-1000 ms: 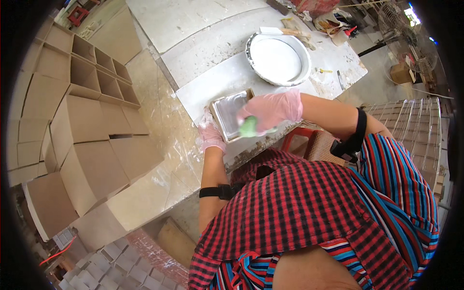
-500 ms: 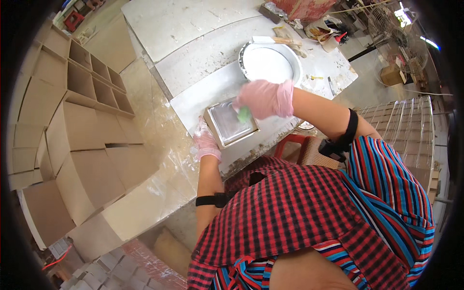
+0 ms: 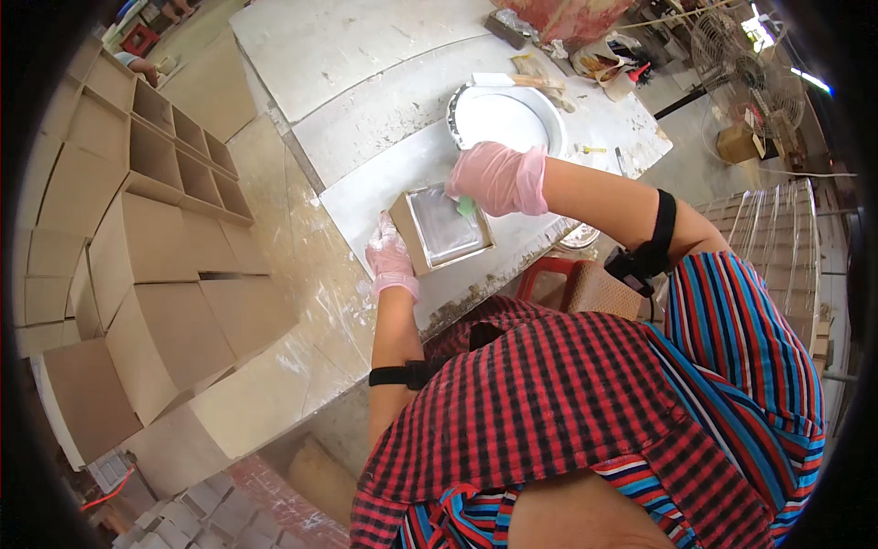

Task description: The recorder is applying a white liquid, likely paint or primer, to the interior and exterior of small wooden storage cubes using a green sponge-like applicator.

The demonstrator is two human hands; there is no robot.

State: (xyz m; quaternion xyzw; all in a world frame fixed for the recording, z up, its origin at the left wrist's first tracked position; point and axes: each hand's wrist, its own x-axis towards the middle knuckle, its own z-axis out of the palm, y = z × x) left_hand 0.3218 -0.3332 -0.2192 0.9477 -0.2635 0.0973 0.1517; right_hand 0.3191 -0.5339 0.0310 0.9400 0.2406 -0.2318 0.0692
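In pink gloves, both hands work at a small open cardboard box (image 3: 416,243) on the table. My left hand (image 3: 391,258) grips its left side, fingers running up along the wall. The inside of the box looks grey, wet and shiny. Over its right rim, my right hand (image 3: 498,179) is closed on a small green pad (image 3: 466,206), perhaps a sponge; most of the pad is hidden by the glove. Just beyond the right hand stands a round white tub (image 3: 506,119) of white liquid, with a wooden-handled brush (image 3: 517,81) across its far rim.
Cardboard boxes (image 3: 174,329) and a divided carton (image 3: 169,151) are stacked at the left. A red-tipped bottle (image 3: 626,80) stands at the far right of the white table (image 3: 357,101). A red stool (image 3: 558,276) is by the near edge, and a wire fan (image 3: 750,69) farther right.
The box has tilted slightly, showing more of its left wall. My right hand has shifted a little left, and the green pad has moved up toward the far right rim.
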